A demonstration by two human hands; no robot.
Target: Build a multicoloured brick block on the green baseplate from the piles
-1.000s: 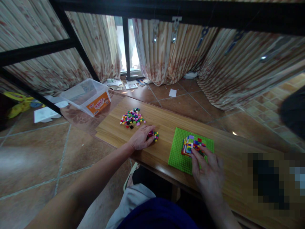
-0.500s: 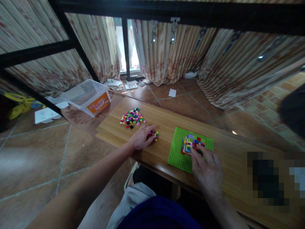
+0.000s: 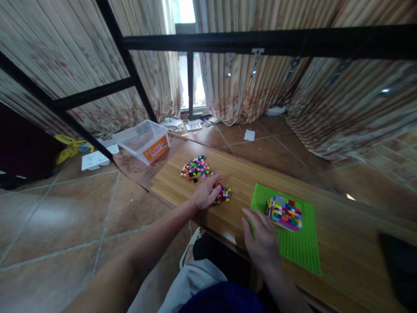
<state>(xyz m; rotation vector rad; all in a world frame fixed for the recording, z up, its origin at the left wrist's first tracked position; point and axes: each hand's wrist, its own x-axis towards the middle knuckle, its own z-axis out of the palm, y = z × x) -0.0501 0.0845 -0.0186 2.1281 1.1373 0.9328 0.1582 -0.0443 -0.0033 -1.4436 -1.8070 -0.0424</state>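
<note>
A green baseplate (image 3: pixel 301 250) lies on the wooden table, bearing a block of many-coloured toy bricks (image 3: pixel 285 211). My right hand (image 3: pixel 262 237) hovers at the plate's left edge, just left of the brick block. Its thumb and fingers are apart, and nothing shows between them. My left hand (image 3: pixel 206 194) rests palm down beside a small pile of bricks (image 3: pixel 223 194), its thumb and fingers spread partly round the near side. Part of that pile is hidden under the hand. Farther back sits a larger heap of loose bricks (image 3: pixel 197 167).
The narrow wooden table (image 3: pixel 234 167) has a dark flat object (image 3: pixel 399 265) at its right end. Beyond its left end, a clear plastic box (image 3: pixel 143 140) with an orange label stands on the floor. A black metal frame (image 3: pixel 208 42) and curtains are behind.
My right hand has come away from the brick block and moved left to the plate's edge. My left hand stays at the small pile. The whole view has shifted.
</note>
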